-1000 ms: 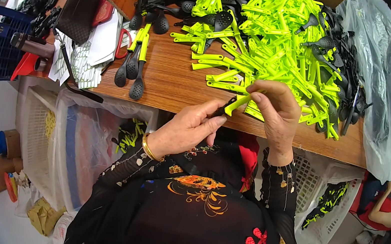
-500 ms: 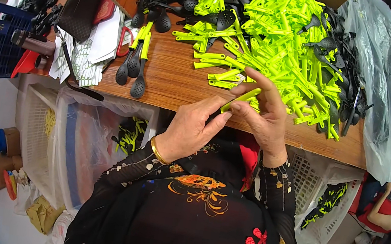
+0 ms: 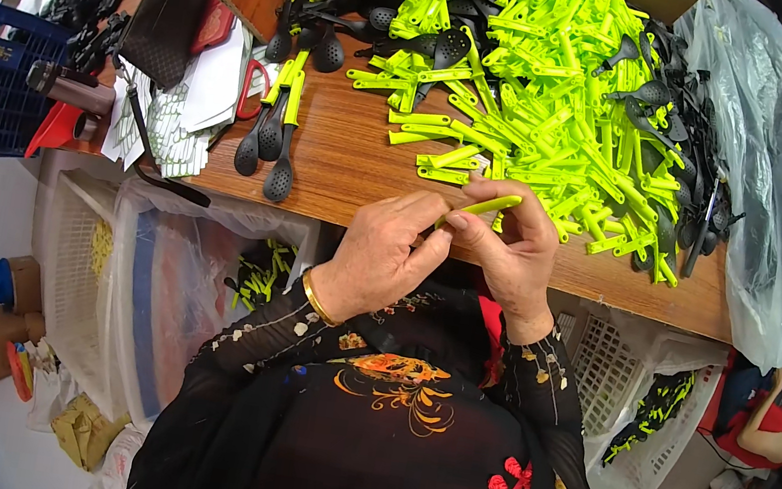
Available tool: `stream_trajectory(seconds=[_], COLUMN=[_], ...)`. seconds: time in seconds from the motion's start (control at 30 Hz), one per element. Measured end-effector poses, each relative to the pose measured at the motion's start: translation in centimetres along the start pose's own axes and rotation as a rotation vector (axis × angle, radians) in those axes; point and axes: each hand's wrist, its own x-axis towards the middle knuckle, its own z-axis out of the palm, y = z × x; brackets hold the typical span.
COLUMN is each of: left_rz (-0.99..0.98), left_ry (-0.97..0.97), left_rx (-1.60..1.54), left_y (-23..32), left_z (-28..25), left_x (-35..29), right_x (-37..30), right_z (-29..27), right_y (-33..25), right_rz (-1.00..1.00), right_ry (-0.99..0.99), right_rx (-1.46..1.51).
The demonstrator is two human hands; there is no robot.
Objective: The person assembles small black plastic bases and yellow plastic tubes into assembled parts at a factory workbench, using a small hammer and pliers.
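Note:
Both my hands meet over the table's front edge around one lime-green plastic handle [image 3: 495, 205]. My left hand [image 3: 377, 258] is closed, with thumb and fingers pinching the handle's left end; whatever else lies inside that grip is hidden. My right hand [image 3: 517, 268] pinches the handle farther along, thumb below and curled fingers behind it. Just beyond my hands spreads a big heap of similar green handles [image 3: 564, 98]. On the left of the table lie several black slotted spoons [image 3: 279, 177] with green handles fitted.
Black spoon heads [image 3: 656, 92] border the heap, beside a clear plastic sheet [image 3: 766, 169]. A dark bag [image 3: 163, 23], papers [image 3: 213, 81] and a flask [image 3: 71, 87] sit at far left. Lined crates [image 3: 116, 294] stand below the table edge, and another person [image 3: 762, 432] is at far right.
My right hand has come slightly down toward my body, its fingers more curled. The handle has tilted flatter. My left hand has hardly moved.

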Motion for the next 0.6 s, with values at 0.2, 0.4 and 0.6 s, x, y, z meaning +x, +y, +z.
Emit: stream_trajectory(seconds=[0.2, 0.4, 0.6], left_rz=[0.176, -0.557, -0.818], left_ry=[0.114, -0.335, -0.331], left_rx=[0.338, -1.407, -1.496], left_y=[1.2, -1.4, -2.8], left_z=[-0.9, -0.7, -0.1], left_x=[1.1, -4.2, -4.5], right_x=[0.7, 0.2, -0.9], right_z=[-2.5, -4.5, -4.0], right_y=[-1.8, -3.8, -2.5], right_rz=[-0.628, -1.042, -0.988], right_ry=[-0.068, -0.243, -0.49], right_rx=[-0.415, -0.651, -0.592])
